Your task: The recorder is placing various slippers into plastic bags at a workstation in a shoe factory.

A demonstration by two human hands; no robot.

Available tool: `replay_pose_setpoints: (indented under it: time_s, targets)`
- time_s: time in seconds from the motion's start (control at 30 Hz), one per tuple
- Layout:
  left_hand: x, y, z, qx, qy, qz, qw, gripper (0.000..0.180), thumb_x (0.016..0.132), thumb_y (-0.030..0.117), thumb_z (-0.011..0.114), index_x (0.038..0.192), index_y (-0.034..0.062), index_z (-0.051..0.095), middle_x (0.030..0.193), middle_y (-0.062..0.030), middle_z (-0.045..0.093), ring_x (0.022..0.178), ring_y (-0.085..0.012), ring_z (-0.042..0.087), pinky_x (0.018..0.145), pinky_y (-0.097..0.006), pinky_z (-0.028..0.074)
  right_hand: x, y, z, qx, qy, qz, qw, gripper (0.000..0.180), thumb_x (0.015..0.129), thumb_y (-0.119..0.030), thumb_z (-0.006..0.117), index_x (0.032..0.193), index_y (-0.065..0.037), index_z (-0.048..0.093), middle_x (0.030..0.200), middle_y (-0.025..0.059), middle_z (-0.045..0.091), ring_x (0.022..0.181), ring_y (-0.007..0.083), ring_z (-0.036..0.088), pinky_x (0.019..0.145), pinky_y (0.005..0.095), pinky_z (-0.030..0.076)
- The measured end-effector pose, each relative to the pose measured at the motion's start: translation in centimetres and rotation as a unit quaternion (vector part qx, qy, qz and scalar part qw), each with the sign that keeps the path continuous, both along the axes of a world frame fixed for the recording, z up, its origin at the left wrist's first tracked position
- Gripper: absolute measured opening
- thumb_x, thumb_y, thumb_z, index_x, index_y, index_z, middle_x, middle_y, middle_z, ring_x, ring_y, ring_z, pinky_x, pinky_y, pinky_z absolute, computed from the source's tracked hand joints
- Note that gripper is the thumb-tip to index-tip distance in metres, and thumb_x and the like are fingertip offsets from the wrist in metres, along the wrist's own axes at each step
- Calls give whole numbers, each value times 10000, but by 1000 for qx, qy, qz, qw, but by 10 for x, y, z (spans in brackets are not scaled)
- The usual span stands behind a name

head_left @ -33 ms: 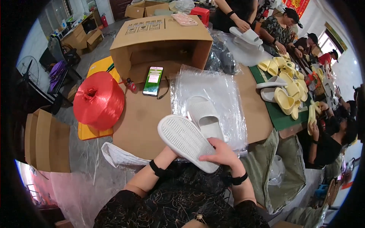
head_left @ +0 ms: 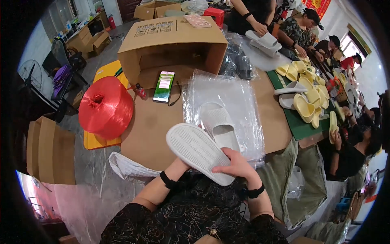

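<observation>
A white slipper [head_left: 199, 152] is held tilted in front of me, its ridged sole facing up. My right hand [head_left: 237, 164] grips its lower right end, the thumb lying across the sole. Under the slipper's left side, my left hand [head_left: 182, 163] supports it from behind; most of its fingers are hidden. Just beyond lies a second white slipper [head_left: 221, 122], strap up, partly covered by the held one. It rests on a stack of clear plastic bags [head_left: 248, 105] on the cardboard-covered table [head_left: 142, 142].
An open carton [head_left: 174, 34] stands at the back, with a lit phone [head_left: 163, 86] and small red bottle [head_left: 140, 91] before it. Left is a red twine roll [head_left: 106, 110]. Yellow slippers [head_left: 313, 91] pile on a green mat [head_left: 290, 118]. Co-workers sit along the right.
The held slipper has shifted very slightly left. At the far right, a co-worker's hands and a yellow slipper have moved a little. The rest looks the same.
</observation>
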State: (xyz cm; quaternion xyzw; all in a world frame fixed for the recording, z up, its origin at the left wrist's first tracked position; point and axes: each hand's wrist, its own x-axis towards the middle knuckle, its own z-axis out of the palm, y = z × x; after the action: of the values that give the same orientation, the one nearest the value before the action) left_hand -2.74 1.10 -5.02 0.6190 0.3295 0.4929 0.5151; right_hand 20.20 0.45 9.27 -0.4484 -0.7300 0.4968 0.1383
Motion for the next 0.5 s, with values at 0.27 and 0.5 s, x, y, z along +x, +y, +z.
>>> replay_pose_setpoints:
  time_s: [0.27, 0.5]
  targets:
    - [5, -1, 64, 91, 536, 89, 835, 704, 908, 443, 639, 1441, 13, 475, 1461, -254, 464, 1389, -434, 379, 1176, -472, 293, -23, 10, 14, 334, -66, -193, 920, 523, 813, -194, 775, 1246, 3, 558, 1021, 161, 638, 932, 344, 654, 807, 425, 527]
    - [5, -2, 56, 153, 497, 152, 840, 700, 859, 428, 656, 1349, -55, 529, 1433, -288, 474, 1411, -458, 338, 1193, -480, 272, -54, -2, -19, 408, -151, -66, 898, 608, 803, -148, 724, 1355, 4, 522, 1138, 177, 562, 1034, 370, 549, 886, 439, 484]
